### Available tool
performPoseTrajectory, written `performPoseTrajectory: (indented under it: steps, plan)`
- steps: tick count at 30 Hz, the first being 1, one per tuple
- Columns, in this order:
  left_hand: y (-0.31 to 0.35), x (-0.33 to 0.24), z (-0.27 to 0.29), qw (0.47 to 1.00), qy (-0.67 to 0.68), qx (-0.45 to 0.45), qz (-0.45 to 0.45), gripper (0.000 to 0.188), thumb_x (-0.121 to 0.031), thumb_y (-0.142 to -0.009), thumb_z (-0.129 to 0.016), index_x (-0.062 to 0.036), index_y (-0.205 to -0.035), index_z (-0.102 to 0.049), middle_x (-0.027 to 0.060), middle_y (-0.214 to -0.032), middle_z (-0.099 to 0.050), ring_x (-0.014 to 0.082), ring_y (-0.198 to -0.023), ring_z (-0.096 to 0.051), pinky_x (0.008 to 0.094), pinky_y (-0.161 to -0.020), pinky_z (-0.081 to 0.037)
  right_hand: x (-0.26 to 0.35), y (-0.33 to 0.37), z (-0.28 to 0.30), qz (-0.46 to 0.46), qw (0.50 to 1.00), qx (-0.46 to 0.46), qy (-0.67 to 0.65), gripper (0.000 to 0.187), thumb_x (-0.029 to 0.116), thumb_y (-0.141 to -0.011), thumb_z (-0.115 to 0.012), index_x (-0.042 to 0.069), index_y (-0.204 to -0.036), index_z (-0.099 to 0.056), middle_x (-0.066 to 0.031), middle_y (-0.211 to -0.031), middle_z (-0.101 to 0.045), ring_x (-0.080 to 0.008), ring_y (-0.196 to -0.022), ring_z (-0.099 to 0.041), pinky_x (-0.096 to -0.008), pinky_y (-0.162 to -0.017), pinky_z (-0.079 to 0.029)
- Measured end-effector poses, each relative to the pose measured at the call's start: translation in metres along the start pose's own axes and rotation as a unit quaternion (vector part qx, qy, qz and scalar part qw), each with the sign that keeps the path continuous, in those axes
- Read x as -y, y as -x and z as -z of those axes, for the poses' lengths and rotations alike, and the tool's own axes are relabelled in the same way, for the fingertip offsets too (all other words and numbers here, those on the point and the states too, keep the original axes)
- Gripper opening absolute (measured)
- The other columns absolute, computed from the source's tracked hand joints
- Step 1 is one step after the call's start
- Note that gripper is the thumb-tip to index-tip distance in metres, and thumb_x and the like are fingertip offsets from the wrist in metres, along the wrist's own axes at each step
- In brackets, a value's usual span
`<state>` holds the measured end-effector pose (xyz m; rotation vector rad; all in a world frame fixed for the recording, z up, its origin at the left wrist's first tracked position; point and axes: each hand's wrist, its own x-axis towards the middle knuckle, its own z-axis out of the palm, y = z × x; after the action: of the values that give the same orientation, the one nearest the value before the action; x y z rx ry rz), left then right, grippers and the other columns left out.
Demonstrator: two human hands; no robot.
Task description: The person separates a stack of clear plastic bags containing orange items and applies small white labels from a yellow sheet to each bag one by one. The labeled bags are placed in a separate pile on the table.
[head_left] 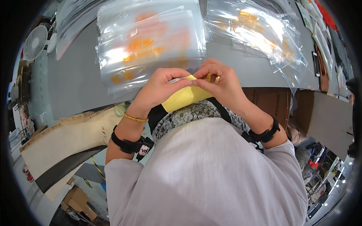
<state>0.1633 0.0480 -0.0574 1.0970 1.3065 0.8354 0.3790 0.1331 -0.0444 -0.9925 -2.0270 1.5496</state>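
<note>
Close to my body, at the near edge of the grey table, I hold a yellow paper sheet [185,98] with both hands. My left hand [163,85] is closed in a pinch on the sheet's upper edge, where a pale strip shows between thumb and fingers. My right hand [223,80] pinches the same edge, and the paper curls up beneath its fingers. The thumbs almost meet. Just beyond my hands lies a pile of clear plastic bags [151,39] with orange print. The sheet's lower part hangs in front of my lap.
A second spread of clear bags [260,28] lies at the far right on the grey table [73,81]. A phone [316,64] rests by the right edge. A white fan [36,43] stands far left. Below the table is a brown cardboard box [268,101]; a pale curved board [71,133] is at left.
</note>
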Motion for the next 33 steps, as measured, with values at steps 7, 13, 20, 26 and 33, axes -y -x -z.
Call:
performPoseTrajectory:
  steps: [7, 13, 20, 26, 33]
  plan:
    - [0.005, 0.010, -0.001, 1.000, 0.027, 0.009, 0.001, 0.022, -0.018, -0.105, -0.068, 0.0029, -0.112, -0.073, -0.0007, -0.093, -0.070, 0.0074, -0.087, -0.058, 0.0265, -0.078, -0.050, -0.005, 0.007, -0.004, 0.072, 0.995, -0.002, 0.063, 0.005, 0.002, -0.094, -0.078, 0.001, -0.095, -0.074, -0.0017, -0.098, -0.068, -0.0094, -0.082, -0.061, -0.0242, -0.074, -0.048]
    - [0.017, 0.001, 0.000, 0.964, -0.233, -0.025, -0.123, 0.013, -0.014, -0.101, -0.067, -0.0009, -0.101, -0.069, 0.0073, -0.095, -0.067, 0.0217, -0.087, -0.061, 0.0326, -0.074, -0.051, -0.008, -0.019, 0.021, -0.008, 0.998, -0.044, -0.034, 0.007, 0.008, -0.099, -0.075, 0.003, -0.095, -0.074, 0.0030, -0.099, -0.069, -0.0059, -0.087, -0.059, -0.0241, -0.077, -0.048]
    - [0.015, 0.008, -0.008, 0.878, -0.386, -0.069, -0.275, 0.007, -0.008, -0.095, -0.068, -0.0025, -0.094, -0.065, 0.0101, -0.098, -0.061, 0.0297, -0.096, -0.059, 0.0405, -0.075, -0.050, -0.023, -0.035, 0.003, 0.091, 0.990, -0.052, 0.098, 0.009, 0.011, -0.092, -0.078, 0.004, -0.093, -0.073, -0.0048, -0.108, -0.073, -0.0205, -0.100, -0.063, -0.0339, -0.088, -0.048]
    - [0.026, 0.011, -0.003, 0.982, -0.180, -0.030, -0.057, 0.016, -0.013, -0.104, -0.064, 0.0020, -0.099, -0.062, 0.0095, -0.091, -0.055, 0.0237, -0.082, -0.054, 0.0338, -0.076, -0.045, -0.004, 0.001, -0.006, 0.300, 0.904, -0.073, 0.296, 0.030, 0.012, -0.075, -0.090, 0.010, -0.099, -0.072, -0.0021, -0.105, -0.068, -0.0232, -0.092, -0.060, -0.0393, -0.078, -0.042]
    - [0.022, 0.013, -0.003, 1.000, -0.014, 0.028, 0.004, 0.020, -0.015, -0.110, -0.058, 0.0021, -0.100, -0.061, 0.0002, -0.090, -0.048, 0.0101, -0.084, -0.046, 0.0262, -0.078, -0.041, -0.007, 0.003, -0.016, 0.153, 0.981, -0.037, 0.117, 0.015, 0.008, -0.083, -0.085, 0.005, -0.095, -0.075, -0.0043, -0.101, -0.067, -0.0253, -0.094, -0.065, -0.0364, -0.081, -0.055]
